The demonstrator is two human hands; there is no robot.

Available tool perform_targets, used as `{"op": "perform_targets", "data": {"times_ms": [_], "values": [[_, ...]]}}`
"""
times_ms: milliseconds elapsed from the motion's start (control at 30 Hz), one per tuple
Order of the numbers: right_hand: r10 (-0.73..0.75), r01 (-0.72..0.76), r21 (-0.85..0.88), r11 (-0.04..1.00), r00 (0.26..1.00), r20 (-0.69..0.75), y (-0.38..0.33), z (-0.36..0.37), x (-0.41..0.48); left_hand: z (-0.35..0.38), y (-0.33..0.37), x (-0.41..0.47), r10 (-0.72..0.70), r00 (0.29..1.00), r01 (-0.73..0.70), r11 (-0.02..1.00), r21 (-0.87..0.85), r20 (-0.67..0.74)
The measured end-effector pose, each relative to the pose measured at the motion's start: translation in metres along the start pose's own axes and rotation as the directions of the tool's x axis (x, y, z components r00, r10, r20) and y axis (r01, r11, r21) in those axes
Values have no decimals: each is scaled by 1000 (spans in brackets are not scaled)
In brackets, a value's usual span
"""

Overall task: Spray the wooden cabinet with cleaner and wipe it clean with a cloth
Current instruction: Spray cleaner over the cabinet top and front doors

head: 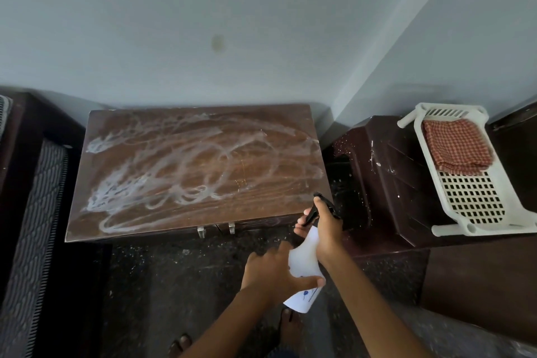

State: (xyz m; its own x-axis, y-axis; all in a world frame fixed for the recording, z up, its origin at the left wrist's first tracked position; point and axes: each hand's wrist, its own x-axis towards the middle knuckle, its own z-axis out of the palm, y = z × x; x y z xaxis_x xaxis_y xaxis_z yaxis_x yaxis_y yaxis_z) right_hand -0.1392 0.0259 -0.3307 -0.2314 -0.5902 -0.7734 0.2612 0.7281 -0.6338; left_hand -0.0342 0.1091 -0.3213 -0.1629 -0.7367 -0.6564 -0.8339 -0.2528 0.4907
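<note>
The wooden cabinet (247,125) stands against the wall, its brown top covered with white scribbled smears. Two metal handles show at its front edge. A white spray bottle (305,267) with a black trigger head is held tilted in front of the cabinet's right front corner, nozzle toward the top. My right hand (327,229) grips the neck and trigger. My left hand (273,270) holds the bottle's body, thumb across it. A red checked cloth (457,148) lies folded in a white plastic basket (476,209) at the right.
The basket rests on a dark brown plastic stool (386,177) right of the cabinet. A dark piece of furniture with a patterned mattress (35,212) stands at the left. The floor (189,285) is dark speckled stone; my bare feet show at the bottom.
</note>
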Motion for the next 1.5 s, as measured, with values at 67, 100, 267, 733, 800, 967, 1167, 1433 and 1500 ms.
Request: {"op": "perform_targets", "data": {"times_ms": [67, 100, 267, 733, 800, 967, 1167, 1433, 1500], "values": [[-12, 11, -34, 999, 999, -35, -3, 2, 2, -2, 1, 1, -2, 1000, 1, 1000, -19, -4], [-7, 6, -54, 998, 1000, -30, -5, 3, 2, -3, 2, 1, -2, 1000, 2, 999, -34, -4], [-9, 12, -48, 999, 998, 58, -19, 7, 5, -8, 5, 8, -6, 999, 3, 998, -68, -45], [-253, 270, -146, 952, 959, 126, -48, 35, -2, -36, 8, 11, -2, 992, -16, 990, -138, -126], [-275, 298, -128, 946, 946, 173, -50, 41, -4, -42, 6, 8, -11, 987, -11, 990, -138, -161], [-323, 331, -128, 935, 943, 79, -67, 69, -7, -66, 6, 4, -37, 970, 4, 990, -138, -239], [-261, 296, -163, 941, 943, 205, -71, 88, -8, -81, -7, 4, -62, 964, 31, 992, -123, -259], [-276, 308, -223, 925, 947, 164, -52, 123, -24, -86, -36, -11, -95, 957, 50, 984, -169, -273], [-294, 331, -249, 910, 940, 175, -45, 129, -27, -84, -43, -17, -107, 955, 55, 980, -189, -275]]}}
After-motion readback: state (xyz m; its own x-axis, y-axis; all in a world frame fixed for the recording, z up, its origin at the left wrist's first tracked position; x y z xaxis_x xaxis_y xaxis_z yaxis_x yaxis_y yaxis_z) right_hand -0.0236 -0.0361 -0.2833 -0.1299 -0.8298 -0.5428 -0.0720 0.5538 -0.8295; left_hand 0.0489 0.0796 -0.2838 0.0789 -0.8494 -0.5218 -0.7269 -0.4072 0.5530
